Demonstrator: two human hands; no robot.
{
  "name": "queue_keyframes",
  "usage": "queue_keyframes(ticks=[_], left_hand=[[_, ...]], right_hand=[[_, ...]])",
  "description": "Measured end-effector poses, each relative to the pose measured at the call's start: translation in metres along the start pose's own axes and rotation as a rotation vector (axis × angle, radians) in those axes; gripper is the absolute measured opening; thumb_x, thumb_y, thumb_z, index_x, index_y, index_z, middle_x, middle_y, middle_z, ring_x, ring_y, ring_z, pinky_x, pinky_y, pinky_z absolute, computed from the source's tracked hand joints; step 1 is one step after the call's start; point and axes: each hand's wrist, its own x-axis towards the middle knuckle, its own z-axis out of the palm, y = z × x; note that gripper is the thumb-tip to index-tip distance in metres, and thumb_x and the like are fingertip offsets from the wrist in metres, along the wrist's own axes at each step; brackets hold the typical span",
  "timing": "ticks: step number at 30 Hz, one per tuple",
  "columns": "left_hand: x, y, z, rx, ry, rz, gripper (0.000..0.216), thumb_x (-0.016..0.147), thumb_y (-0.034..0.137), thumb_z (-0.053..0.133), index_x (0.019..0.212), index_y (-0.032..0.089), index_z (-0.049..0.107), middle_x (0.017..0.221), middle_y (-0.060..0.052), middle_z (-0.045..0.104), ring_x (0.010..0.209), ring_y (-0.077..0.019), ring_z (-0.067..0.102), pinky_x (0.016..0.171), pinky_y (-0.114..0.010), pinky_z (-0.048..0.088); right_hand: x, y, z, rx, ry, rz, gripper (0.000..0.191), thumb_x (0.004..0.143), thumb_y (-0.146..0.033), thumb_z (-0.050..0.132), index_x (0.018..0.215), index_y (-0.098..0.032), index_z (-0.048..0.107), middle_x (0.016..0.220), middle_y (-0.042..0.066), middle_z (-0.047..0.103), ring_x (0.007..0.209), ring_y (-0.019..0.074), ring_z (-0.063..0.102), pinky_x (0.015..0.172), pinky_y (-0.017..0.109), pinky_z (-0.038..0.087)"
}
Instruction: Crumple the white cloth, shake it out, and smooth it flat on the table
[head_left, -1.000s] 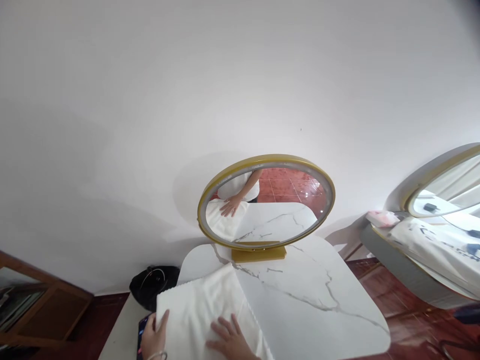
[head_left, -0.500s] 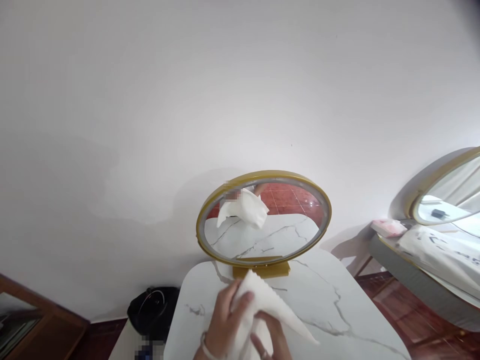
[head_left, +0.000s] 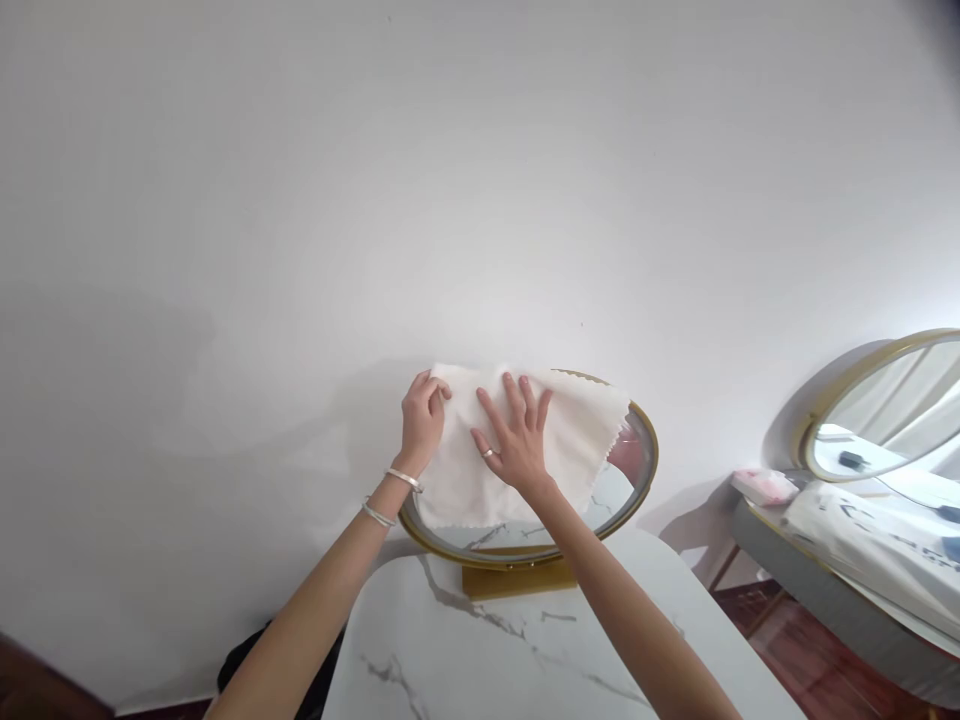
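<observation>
A white cloth (head_left: 570, 440) lies spread against the face of a round gold-framed mirror (head_left: 637, 480) standing on a white marble table (head_left: 480, 650). My left hand (head_left: 422, 420) pinches the cloth's upper left corner at the mirror's top edge. My right hand (head_left: 515, 432) presses flat on the cloth with fingers spread, a ring on one finger. Bracelets circle my left wrist. The cloth covers most of the mirror's left and upper part.
A plain white wall stands behind the mirror. At the right a second gold-rimmed mirror (head_left: 877, 410) stands over another table (head_left: 840, 560) with a pink item (head_left: 765, 485). A dark bag (head_left: 240, 660) sits on the floor at the table's left.
Both hands lifted the cloth off the tabletop, bunched it, then raised and spread it against the mirror. The camera view tilted upward.
</observation>
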Motion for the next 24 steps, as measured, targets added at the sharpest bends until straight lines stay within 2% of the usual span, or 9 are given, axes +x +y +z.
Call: queue_keyframes(ticks=[2,4,6,8,11,14,19,24], left_hand=[[-0.011,-0.006,0.004,0.113,0.042,0.056,0.032,0.094,0.016,0.034,0.082,0.018,0.064,0.129,-0.013,0.051,0.118,-0.0228,0.051,0.09,-0.037,0.045],[-0.024,-0.011,0.004,0.168,0.042,0.123,0.035,0.095,0.016,0.032,0.101,0.019,0.066,0.141,-0.013,0.044,0.132,-0.0255,0.041,0.098,-0.042,0.043],[-0.036,-0.017,0.001,0.15,-0.04,0.191,0.038,0.097,0.018,0.029,0.12,0.019,0.059,0.133,-0.013,0.055,0.126,-0.0225,0.049,0.099,-0.041,0.044],[-0.045,-0.024,-0.002,0.133,-0.092,0.216,0.038,0.098,0.022,0.03,0.13,0.017,0.052,0.123,-0.013,0.063,0.116,-0.0204,0.057,0.097,-0.039,0.046],[-0.049,-0.029,-0.005,0.19,-0.086,0.213,0.039,0.098,0.028,0.038,0.133,0.016,0.049,0.124,-0.013,0.063,0.115,-0.0222,0.058,0.096,-0.038,0.046],[-0.042,-0.021,-0.002,0.25,-0.097,0.275,0.039,0.098,0.03,0.039,0.134,0.017,0.048,0.127,-0.013,0.062,0.121,-0.023,0.055,0.099,-0.038,0.044],[-0.012,0.018,0.026,0.347,-0.202,0.394,0.042,0.099,0.034,0.039,0.139,0.021,0.045,0.12,-0.01,0.066,0.11,-0.0212,0.061,0.09,-0.034,0.046],[0.011,0.068,0.076,0.448,-0.267,0.605,0.043,0.098,0.038,0.04,0.135,0.017,0.05,0.139,-0.013,0.053,0.133,-0.0265,0.043,0.101,-0.04,0.039]], right_hand=[[0.005,-0.003,0.01,-0.045,-0.008,-0.02,0.05,0.094,-0.042,0.046,0.142,-0.026,0.045,0.153,0.014,0.031,0.145,0.0371,0.015,0.11,0.068,0.008],[0.007,-0.007,0.019,-0.053,-0.016,-0.063,0.049,0.095,-0.043,0.043,0.142,-0.028,0.044,0.151,0.013,0.036,0.145,0.0355,0.016,0.109,0.071,0.003],[0.008,-0.011,0.028,-0.044,-0.042,-0.132,0.047,0.097,-0.043,0.04,0.142,-0.029,0.044,0.148,0.011,0.043,0.144,0.0325,0.02,0.108,0.071,-0.002],[0.01,-0.012,0.036,-0.038,-0.06,-0.184,0.045,0.098,-0.041,0.038,0.141,-0.03,0.045,0.143,0.01,0.049,0.142,0.031,0.025,0.108,0.07,-0.003],[0.012,-0.006,0.042,-0.026,-0.087,-0.239,0.045,0.097,-0.04,0.039,0.14,-0.029,0.047,0.139,0.01,0.052,0.14,0.0314,0.03,0.111,0.065,0.006],[0.015,0.01,0.036,-0.018,-0.104,-0.258,0.047,0.095,-0.041,0.043,0.139,-0.024,0.049,0.14,0.012,0.051,0.14,0.0317,0.031,0.114,0.055,0.016],[0.008,0.063,0.011,-0.095,0.041,-0.042,0.048,0.093,-0.04,0.046,0.137,-0.021,0.046,0.14,0.014,0.046,0.137,0.0317,0.034,0.112,0.055,0.025],[-0.034,0.12,-0.003,-0.156,0.22,0.299,0.049,0.095,-0.04,0.039,0.139,-0.02,0.039,0.136,0.015,0.047,0.132,0.0311,0.037,0.108,0.059,0.028]])
